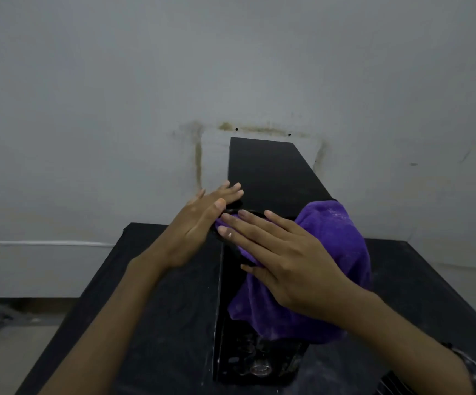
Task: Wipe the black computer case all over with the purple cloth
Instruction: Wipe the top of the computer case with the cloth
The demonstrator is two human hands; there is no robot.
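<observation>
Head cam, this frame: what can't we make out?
Head view only.
Black computer case surface under the purple cloth: covered by the cloth and the flat right hand.
Case's right side: behind the draped cloth.
Near-end panel: dark, blurred, details unreadable.
Whether the left hand thumb touches the cloth: too close to tell.
Table near edge: cut off by the frame bottom.

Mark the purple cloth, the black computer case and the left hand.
purple cloth (pixel 336 238), head view, on its upper bunched fold.
black computer case (pixel 268 172), head view, on its bare far panel.
left hand (pixel 199 223), head view, on its back.
</observation>
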